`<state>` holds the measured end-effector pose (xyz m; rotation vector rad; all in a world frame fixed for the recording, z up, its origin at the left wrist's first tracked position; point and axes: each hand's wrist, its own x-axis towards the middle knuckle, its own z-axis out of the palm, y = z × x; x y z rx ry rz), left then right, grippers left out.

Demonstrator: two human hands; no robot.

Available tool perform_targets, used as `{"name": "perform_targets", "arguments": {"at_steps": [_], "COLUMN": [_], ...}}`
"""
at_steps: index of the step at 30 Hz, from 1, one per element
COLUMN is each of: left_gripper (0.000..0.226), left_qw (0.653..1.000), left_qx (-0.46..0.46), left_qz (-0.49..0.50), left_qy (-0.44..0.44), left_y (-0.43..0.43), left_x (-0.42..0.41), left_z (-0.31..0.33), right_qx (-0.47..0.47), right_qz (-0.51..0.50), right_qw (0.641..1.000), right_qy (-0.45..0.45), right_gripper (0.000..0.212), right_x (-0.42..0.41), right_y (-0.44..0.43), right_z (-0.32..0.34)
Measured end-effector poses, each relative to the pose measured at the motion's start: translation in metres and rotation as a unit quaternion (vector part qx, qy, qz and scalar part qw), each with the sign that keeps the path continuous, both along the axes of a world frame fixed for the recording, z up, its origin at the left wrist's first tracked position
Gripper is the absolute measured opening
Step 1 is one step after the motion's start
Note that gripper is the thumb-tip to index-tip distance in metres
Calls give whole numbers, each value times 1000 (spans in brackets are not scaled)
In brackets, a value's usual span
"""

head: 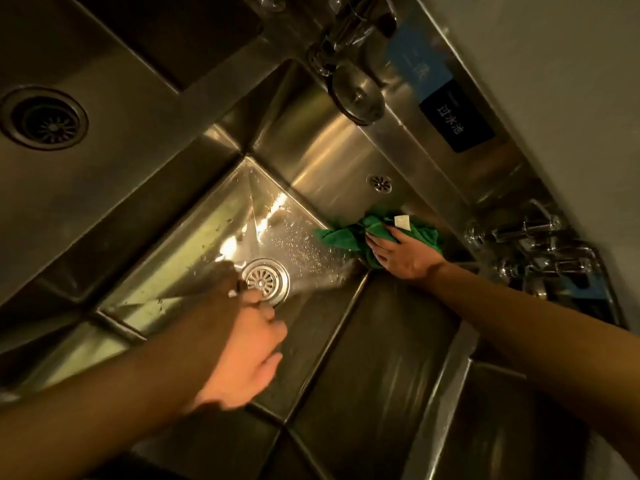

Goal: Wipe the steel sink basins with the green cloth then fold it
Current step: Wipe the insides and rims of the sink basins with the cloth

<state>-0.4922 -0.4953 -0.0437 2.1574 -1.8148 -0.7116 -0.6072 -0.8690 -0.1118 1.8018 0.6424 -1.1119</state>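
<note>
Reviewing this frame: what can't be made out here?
Head view only:
1. left hand: motion-blurred; its grip near the drain strainer is unreadable.
2. green cloth: partly hidden under the right hand.
3. faucet: cut off by the top edge.
4. blue label: print too blurred.

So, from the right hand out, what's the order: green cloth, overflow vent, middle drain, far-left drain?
1. Green cloth, under the right hand.
2. Overflow vent, on the wall above.
3. Middle drain, this basin's floor.
4. Far-left drain, neighbouring basin.
</note>
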Motion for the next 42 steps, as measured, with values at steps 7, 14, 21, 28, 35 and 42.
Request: {"name": "perform_targets", "arguments": {"at_steps": [7, 14, 21, 28, 35, 42], "left_gripper": [52, 94, 97, 83, 77, 79], "left_qw": [983, 928, 951, 963, 962, 969], "left_qx": [57, 25, -50, -136, -122, -116], "left_qz": [90, 60, 28, -27, -8, -10], "left_qy": [152, 368, 303, 230, 246, 218], "left_y": [6, -66, -96, -109, -107, -106], "left_x": [-97, -195, -221, -216, -218, -220], "left_z": [-14, 7, -17, -34, -32, -32], "right_qx": [-34, -42, -30, -11, -17, -39], "right_qz": [9, 66, 143, 169, 139, 156], "right_qw": [997, 993, 986, 984, 988, 985], "right_qy": [67, 89, 83, 48, 60, 62], "right_gripper": [49, 48, 47, 45, 46, 46], "right_x": [-1, 1, 1, 14, 12, 4], "right_y": [3, -4, -14, -7, 0, -11], "right_z": [19, 22, 12, -29, -6, 65]}}
